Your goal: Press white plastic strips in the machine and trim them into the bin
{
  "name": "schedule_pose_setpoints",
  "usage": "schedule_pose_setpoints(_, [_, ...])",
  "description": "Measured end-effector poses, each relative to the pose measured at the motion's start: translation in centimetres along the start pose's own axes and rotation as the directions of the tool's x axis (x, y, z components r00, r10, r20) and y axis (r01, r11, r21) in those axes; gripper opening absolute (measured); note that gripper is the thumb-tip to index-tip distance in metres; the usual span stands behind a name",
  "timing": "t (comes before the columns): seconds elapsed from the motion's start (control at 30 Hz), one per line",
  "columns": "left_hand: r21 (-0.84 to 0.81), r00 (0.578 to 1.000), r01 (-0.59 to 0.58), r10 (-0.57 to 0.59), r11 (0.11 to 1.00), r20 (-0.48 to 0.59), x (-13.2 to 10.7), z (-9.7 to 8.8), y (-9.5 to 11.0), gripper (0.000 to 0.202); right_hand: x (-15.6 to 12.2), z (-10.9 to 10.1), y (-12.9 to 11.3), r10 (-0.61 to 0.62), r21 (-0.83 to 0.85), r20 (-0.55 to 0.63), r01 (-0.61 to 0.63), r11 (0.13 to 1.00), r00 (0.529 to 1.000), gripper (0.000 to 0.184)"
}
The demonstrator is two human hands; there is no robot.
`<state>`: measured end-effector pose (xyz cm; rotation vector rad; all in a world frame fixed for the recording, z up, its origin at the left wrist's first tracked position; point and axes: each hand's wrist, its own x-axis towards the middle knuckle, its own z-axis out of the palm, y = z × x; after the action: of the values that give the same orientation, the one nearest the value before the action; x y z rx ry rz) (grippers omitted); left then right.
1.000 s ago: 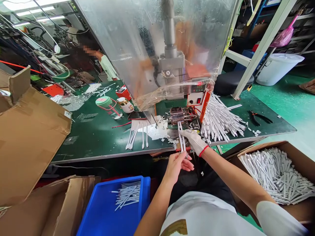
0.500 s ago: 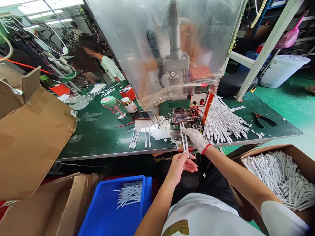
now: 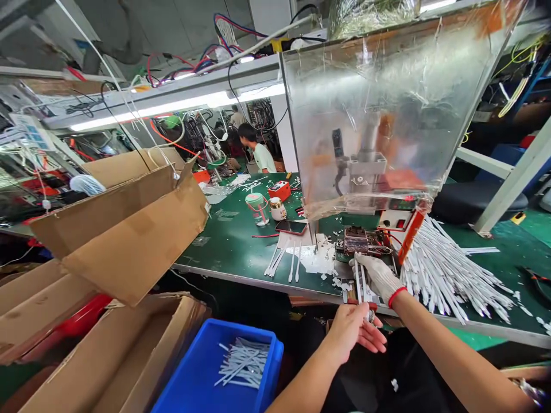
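Two thin white cable-like strips (image 3: 361, 285) run from my hands toward a small metal fixture (image 3: 356, 240) under the machine's clear shield. My bare left hand (image 3: 355, 332) pinches their near ends between thumb and fingers, its other fingers loosely extended. My right hand (image 3: 380, 276), in a white glove with a red cuff, is closed on their far part, just in front of the fixture. Several similar strips (image 3: 278, 261) lie at the table edge to the left. A large heap of white strips (image 3: 447, 264) rests to the right.
A clear shield (image 3: 387, 103) hangs over the fixture. On the green table (image 3: 235, 252) are a phone (image 3: 291, 228), a lidded cup (image 3: 257, 209), a jar (image 3: 278, 210) and pliers (image 3: 536, 281). A blue bin (image 3: 193, 367) and cardboard boxes (image 3: 142, 246) stand left. A person (image 3: 262, 156) sits beyond.
My view has tilted up and turned left, so the scene sits lower and farther right. Both hands keep hold of the strips in front of the fixture.
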<state>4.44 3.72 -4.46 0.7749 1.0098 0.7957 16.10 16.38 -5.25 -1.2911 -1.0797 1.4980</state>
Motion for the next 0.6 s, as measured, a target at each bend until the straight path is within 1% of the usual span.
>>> schedule_pose_setpoints(0.1, [-0.003, 1.0, -0.002, 0.002, 1.0, -0.006, 0.0, 0.0, 0.0, 0.07, 0.0, -0.1, 0.2, -0.015, -0.024, -0.019, 0.015, 1.0, 1.0, 0.038])
schedule_pose_setpoints(0.23, [-0.009, 1.0, -0.008, 0.008, 1.0, -0.009, 0.1, 0.1, 0.0, 0.07, 0.9, -0.5, 1.1, -0.098, -0.054, 0.002, 0.098, 0.994, 0.995, 0.038])
schedule_pose_setpoints(0.37, [-0.013, 1.0, -0.021, 0.021, 1.0, -0.014, 0.3, 0.0, -0.3, 0.068, 1.2, -0.6, 1.6, -0.119, -0.03, -0.007, 0.119, 0.992, 0.993, 0.036])
schedule_pose_setpoints(0.47, [-0.016, 0.999, -0.024, 0.024, 1.0, -0.023, 0.5, -0.1, -0.5, 0.066, 0.9, -0.4, 1.5, -0.079, 0.01, -0.009, 0.079, 0.997, 0.997, 0.035])
schedule_pose_setpoints(0.6, [-0.017, 0.999, -0.029, 0.028, 0.999, -0.031, 0.6, 0.1, -0.4, 0.065, 0.2, 0.3, 0.9, -0.008, 0.138, -0.004, 0.009, 0.99, 1.0, 0.031])
